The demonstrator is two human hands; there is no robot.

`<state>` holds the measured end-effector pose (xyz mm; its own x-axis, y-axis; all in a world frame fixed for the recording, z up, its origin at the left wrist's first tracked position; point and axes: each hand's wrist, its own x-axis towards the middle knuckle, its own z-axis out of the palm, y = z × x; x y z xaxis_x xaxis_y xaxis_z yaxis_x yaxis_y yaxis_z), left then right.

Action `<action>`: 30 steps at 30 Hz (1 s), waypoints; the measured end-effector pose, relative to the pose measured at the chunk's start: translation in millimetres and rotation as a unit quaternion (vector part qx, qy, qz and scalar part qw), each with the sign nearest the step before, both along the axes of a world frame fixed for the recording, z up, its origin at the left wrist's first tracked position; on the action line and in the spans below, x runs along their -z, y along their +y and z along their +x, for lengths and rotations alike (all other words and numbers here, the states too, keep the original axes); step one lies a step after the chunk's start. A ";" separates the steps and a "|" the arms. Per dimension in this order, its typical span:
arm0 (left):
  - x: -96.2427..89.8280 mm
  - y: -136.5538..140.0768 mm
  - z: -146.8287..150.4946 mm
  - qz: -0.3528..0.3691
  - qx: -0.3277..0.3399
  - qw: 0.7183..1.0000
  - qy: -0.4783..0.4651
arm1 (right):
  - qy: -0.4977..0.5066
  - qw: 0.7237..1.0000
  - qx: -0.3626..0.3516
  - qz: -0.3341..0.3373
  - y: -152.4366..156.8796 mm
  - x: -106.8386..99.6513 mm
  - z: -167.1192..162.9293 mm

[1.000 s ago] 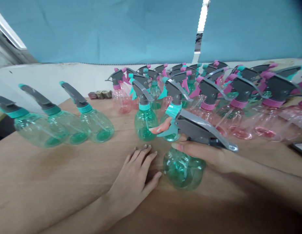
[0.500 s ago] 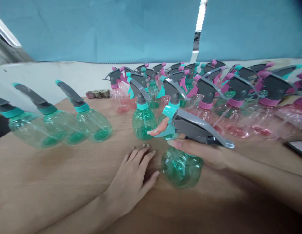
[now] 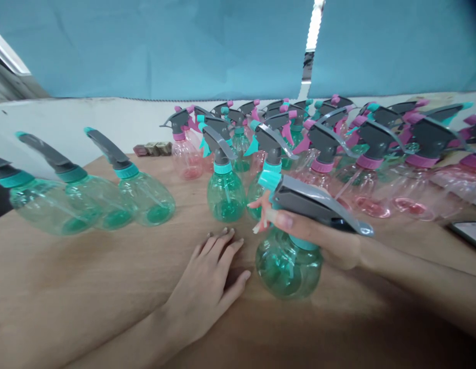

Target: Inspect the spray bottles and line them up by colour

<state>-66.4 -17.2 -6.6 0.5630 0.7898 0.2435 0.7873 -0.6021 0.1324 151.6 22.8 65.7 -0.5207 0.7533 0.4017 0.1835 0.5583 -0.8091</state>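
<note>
My right hand (image 3: 318, 233) is closed around the neck and trigger of a green spray bottle (image 3: 288, 269). The bottle has a grey spray head (image 3: 311, 202) with a turquoise nozzle and collar, the nozzle pointing up and to the left. Its trigger is mostly hidden by my fingers. To the left, my left hand (image 3: 211, 277) lies flat on the wooden table (image 3: 118, 287), fingers spread and holding nothing. Just beyond it stands another green spray bottle (image 3: 226, 197).
Three green spray bottles (image 3: 147, 200) stand at the left. Many pink and green ones, such as a pink spray bottle (image 3: 187, 156), crowd the back and right. Small blocks (image 3: 153, 149) lie at the back edge. A phone (image 3: 469, 233) rests at the right.
My right fingers have curled in toward the trigger and neck, where before the index finger reached forward along the trigger. My left hand has stayed in place.
</note>
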 end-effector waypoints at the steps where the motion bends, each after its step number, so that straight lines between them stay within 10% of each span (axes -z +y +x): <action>1: -0.2 0.0 0.0 -0.003 0.001 1.000 0.000 | 0.008 1.000 -0.007 -0.006 -0.3 -0.4 -0.2; 30: -4.4 0.6 1.1 -0.028 -0.002 1.000 0.007 | 0.099 0.991 -0.045 -0.082 -1.3 -2.1 -4.1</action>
<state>-65.3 -16.6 -2.2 0.5624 0.8044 0.1914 0.7922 -0.5905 0.1539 147.6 21.5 67.8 -0.5118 0.7711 0.3788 -0.0334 0.4227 -0.9056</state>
